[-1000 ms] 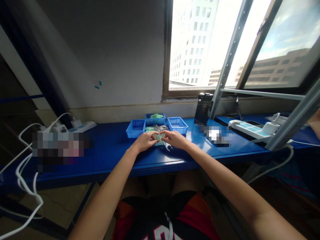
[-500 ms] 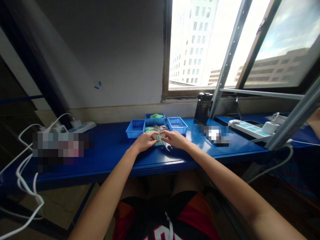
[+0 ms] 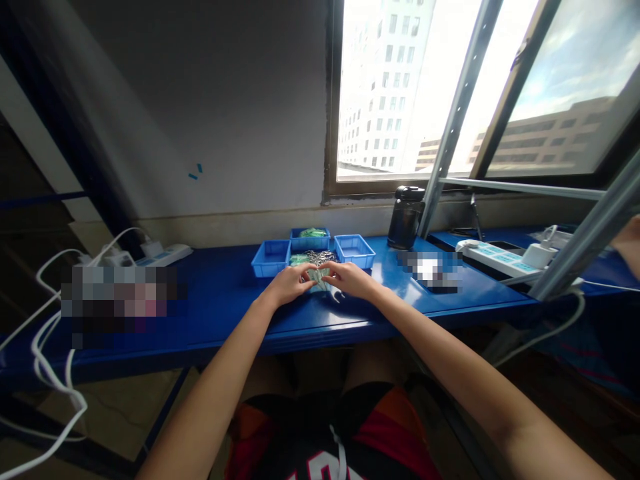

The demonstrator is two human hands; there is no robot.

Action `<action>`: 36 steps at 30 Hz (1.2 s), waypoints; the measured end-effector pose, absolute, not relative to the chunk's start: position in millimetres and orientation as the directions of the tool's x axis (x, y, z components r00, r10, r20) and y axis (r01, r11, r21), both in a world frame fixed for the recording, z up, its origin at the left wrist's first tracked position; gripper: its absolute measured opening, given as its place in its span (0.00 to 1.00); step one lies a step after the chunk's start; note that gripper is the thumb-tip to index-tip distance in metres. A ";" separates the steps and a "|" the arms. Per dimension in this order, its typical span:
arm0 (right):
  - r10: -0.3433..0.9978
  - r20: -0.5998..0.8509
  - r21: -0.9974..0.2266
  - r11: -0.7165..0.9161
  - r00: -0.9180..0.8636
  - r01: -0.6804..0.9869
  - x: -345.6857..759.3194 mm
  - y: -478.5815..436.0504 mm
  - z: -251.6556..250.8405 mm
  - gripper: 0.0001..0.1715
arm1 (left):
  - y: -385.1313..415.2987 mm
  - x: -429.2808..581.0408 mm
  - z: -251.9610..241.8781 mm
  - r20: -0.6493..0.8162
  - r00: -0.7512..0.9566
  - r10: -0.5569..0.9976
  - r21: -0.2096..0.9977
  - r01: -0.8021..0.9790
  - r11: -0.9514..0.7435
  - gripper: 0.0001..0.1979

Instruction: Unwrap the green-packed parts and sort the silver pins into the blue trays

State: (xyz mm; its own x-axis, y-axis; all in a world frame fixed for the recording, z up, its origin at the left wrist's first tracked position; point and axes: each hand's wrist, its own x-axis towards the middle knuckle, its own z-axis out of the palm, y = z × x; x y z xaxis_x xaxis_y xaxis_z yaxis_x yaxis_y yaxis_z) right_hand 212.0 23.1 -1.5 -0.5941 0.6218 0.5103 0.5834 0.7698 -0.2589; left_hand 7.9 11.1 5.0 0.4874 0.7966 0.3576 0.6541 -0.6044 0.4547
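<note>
My left hand [image 3: 291,283] and my right hand [image 3: 350,277] meet over the near middle of the table, fingertips pinched. Between them is a small pale green translucent piece [image 3: 319,275], gripped from both sides; its exact kind is too small to tell. Just behind the fingers lies a pile of shiny metal pieces [image 3: 323,256], with more pale green pieces [image 3: 299,258] to its left. A curved, hook-like metal piece [image 3: 337,296] rests on the table below my right fingers. The hands partly cover the pile.
Around the pile stand a left blue tray [image 3: 270,269], a right blue tray [image 3: 356,261] and a back blue tray [image 3: 325,243] holding green pieces. A black bottle [image 3: 405,219] stands by the window. Power strips [image 3: 505,259] and white cables lie at both sides; a metal post rises right.
Both hands stay almost in place, still pinching the pale green piece. The piece looks slightly turned between the fingertips; the trays and pile have not moved.
</note>
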 end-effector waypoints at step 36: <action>0.641 0.494 -0.265 0.755 -0.588 0.600 211.9 21.3 -0.2 0.16 | 11.1 7.7 4.3 0.359 0.484 0.798 0.457 0.654 -0.603 0.20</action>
